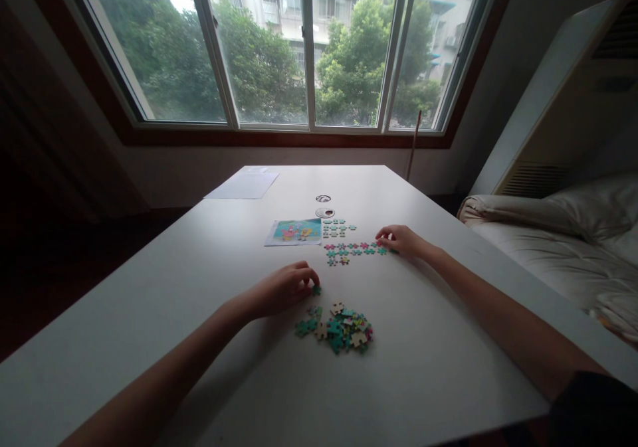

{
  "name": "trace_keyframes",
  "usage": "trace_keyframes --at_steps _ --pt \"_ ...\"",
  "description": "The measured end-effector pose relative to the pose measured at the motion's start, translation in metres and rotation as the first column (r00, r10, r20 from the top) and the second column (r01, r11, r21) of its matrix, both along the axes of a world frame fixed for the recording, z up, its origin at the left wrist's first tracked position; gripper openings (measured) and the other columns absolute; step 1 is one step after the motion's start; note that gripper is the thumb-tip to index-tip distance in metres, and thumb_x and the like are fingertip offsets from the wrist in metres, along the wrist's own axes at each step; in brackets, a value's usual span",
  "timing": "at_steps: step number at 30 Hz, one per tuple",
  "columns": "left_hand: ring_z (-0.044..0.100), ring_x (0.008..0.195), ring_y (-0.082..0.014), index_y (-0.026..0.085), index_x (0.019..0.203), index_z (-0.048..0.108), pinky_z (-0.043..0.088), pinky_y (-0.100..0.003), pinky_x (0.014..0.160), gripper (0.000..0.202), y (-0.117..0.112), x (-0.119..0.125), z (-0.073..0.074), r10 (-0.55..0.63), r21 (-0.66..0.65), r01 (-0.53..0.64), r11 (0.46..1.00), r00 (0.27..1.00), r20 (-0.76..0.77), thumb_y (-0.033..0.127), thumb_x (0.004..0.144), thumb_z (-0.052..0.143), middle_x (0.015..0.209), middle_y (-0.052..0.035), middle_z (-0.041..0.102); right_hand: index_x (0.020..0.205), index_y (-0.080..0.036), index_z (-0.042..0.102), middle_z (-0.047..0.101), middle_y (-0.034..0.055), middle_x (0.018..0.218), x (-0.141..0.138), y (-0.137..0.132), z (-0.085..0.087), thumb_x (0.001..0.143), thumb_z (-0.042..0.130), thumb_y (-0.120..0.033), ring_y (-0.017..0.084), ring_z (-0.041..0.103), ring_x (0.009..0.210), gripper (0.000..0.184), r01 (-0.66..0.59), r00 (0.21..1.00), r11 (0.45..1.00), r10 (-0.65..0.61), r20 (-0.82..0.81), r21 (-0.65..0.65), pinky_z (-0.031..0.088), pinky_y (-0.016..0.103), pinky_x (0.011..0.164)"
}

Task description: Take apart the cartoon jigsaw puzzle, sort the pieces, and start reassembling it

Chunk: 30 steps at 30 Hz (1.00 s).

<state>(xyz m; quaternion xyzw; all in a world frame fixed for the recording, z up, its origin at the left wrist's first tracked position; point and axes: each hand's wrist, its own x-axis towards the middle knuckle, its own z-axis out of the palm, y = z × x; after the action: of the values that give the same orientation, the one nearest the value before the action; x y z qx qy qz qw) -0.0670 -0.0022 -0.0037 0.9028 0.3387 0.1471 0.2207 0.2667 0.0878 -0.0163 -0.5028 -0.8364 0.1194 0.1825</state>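
My left hand (286,287) is closed, thumb and fingertips pinching a green puzzle piece (317,290) just above the loose heap. My right hand (403,241) is at the right end of the laid-out rows, fingers curled down onto a pink puzzle piece (379,243); a green piece shows partly under that hand. To its left, puzzle pieces lie apart in rows, such as a pink one (341,246). Nearer to me, a mixed pile of puzzle pieces (349,331) shows coloured faces and plain backs. A picture card (296,232) with cartoon figures lies left of the rows.
White paper sheets (242,185) lie at the far left of the white table (423,367). Two round patterned discs, one of them a nearer disc (325,213), are beyond the rows. A padded seat (548,234) stands right of the table, and a window (309,55) is behind it.
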Motion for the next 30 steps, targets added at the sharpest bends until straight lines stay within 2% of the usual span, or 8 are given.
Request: trace_keyframes --at_steps 3,8,11,15,19,23,30 --pt "0.048 0.062 -0.0099 0.017 0.09 0.056 0.039 -0.02 0.057 0.017 0.001 0.001 -0.002 0.01 0.011 -0.011 1.0 0.999 0.032 0.015 0.077 0.046 0.081 -0.0022 0.052 0.088 -0.017 0.064 0.061 0.0019 0.073 -0.011 -0.013 0.004 0.077 0.05 -0.026 0.009 0.05 0.056 0.02 0.013 1.0 0.996 -0.011 -0.023 0.089 0.038 0.021 0.057" --pt "0.047 0.059 -0.0084 0.016 0.076 0.053 0.037 -0.017 0.053 0.009 0.001 0.005 -0.004 0.037 -0.037 -0.033 0.999 0.991 0.128 0.011 0.07 0.049 0.07 0.0019 0.054 0.084 -0.019 0.063 0.06 0.0015 0.075 -0.04 -0.05 0.009 0.079 0.049 -0.025 0.008 0.051 0.056 0.016 -0.076 0.995 0.978 0.088 -0.053 0.193 0.038 0.02 0.056" --pt "0.046 0.058 -0.0075 0.016 0.071 0.054 0.036 -0.016 0.052 0.007 -0.002 0.01 -0.003 0.058 -0.073 -0.045 0.996 0.982 0.181 0.011 0.069 0.05 0.065 0.0029 0.053 0.082 -0.02 0.062 0.061 0.0009 0.076 -0.055 -0.072 0.009 0.081 0.048 -0.024 0.008 0.052 0.057 0.014 -0.105 0.994 0.963 0.11 -0.009 0.248 0.038 0.02 0.057" --pt "0.046 0.057 -0.0073 0.014 0.081 0.056 0.035 -0.017 0.05 0.01 -0.004 0.016 -0.001 0.161 -0.169 -0.115 0.979 0.942 0.294 0.017 0.072 0.053 0.065 0.002 0.053 0.081 -0.021 0.062 0.062 0.0007 0.075 -0.07 -0.093 0.009 0.081 0.048 -0.023 0.01 0.054 0.063 0.014 -0.162 0.987 0.937 0.152 0.056 0.31 0.038 0.022 0.062" --pt "0.049 0.063 -0.009 0.013 0.097 0.057 0.037 -0.019 0.053 0.024 -0.005 0.021 -0.001 0.219 -0.312 -0.094 0.946 0.892 0.394 0.021 0.075 0.054 0.072 -0.0011 0.056 0.081 -0.02 0.061 0.063 0.0008 0.073 -0.084 -0.106 0.007 0.081 0.048 -0.022 0.011 0.054 0.064 0.013 -0.205 0.979 0.911 0.197 0.058 0.358 0.036 0.023 0.064" --pt "0.053 0.065 -0.0111 0.012 0.09 0.061 0.041 -0.022 0.057 0.02 -0.007 0.026 -0.002 0.253 -0.393 -0.06 0.918 0.85 0.462 0.024 0.075 0.056 0.071 -0.0029 0.06 0.081 -0.02 0.061 0.064 0.0011 0.072 -0.094 -0.113 0.003 0.081 0.047 -0.021 0.011 0.054 0.063 0.014 -0.258 0.965 0.888 0.252 0.068 0.38 0.034 0.025 0.064" --pt "0.06 0.069 -0.0149 0.011 0.081 0.058 0.043 -0.024 0.059 0.018 -0.011 0.036 -0.003 0.355 -0.536 -0.02 0.844 0.77 0.53 0.026 0.072 0.061 0.072 -0.0056 0.066 0.089 -0.02 0.059 0.063 0.0002 0.072 -0.096 -0.118 0.005 0.082 0.048 -0.034 0.011 0.054 0.062 0.019 -0.188 0.971 0.871 0.234 -0.048 0.454 0.033 0.026 0.064"
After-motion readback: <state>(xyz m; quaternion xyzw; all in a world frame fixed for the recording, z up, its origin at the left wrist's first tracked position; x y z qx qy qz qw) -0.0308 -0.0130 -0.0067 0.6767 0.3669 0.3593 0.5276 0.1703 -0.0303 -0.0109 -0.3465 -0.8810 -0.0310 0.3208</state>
